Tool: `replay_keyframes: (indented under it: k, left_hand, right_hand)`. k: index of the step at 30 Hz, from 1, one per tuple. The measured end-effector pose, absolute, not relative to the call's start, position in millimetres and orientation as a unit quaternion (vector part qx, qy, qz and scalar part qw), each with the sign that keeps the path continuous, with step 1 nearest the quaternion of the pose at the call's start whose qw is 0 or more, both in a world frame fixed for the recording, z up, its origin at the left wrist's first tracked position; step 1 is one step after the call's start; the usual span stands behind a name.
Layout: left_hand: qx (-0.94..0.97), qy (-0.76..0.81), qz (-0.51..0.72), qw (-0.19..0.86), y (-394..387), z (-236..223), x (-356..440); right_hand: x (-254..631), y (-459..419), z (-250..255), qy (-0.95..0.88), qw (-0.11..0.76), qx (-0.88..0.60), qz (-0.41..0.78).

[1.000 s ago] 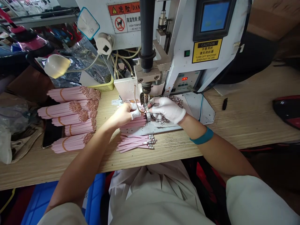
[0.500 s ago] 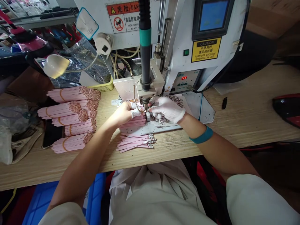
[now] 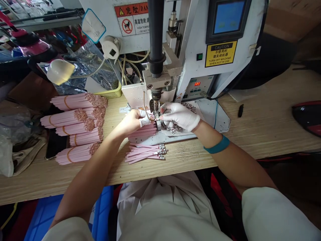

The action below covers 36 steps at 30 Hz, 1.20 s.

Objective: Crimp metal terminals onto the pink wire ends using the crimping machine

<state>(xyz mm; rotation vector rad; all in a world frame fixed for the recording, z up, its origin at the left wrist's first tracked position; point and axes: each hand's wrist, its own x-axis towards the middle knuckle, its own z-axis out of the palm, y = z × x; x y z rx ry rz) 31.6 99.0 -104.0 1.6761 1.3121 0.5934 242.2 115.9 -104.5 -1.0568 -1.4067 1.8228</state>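
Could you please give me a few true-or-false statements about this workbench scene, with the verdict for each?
1. The right hand wears a white glove. True.
2. The left hand is fully gloved. False: it is mostly bare, with only a white covering on its fingers.
3. The teal wristband is on the left wrist. False: it is on the right wrist.
4. Banded bundles of pink strips lie to the left of the machine. True.
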Motion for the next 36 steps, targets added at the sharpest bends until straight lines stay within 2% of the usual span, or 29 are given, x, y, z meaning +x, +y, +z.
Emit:
replay_keyframes:
  k: [16, 36]
  left_hand:
    - [0.644, 0.542, 0.237, 0.486, 101, -105, 32]
    - [0.646, 0.545, 0.233, 0.481, 99, -96, 36]
  right_hand:
    - [238, 117, -112, -0.512, 0.311, -0.397, 0.695]
    - [240, 119, -116, -0.523, 0.307, -0.392, 0.692]
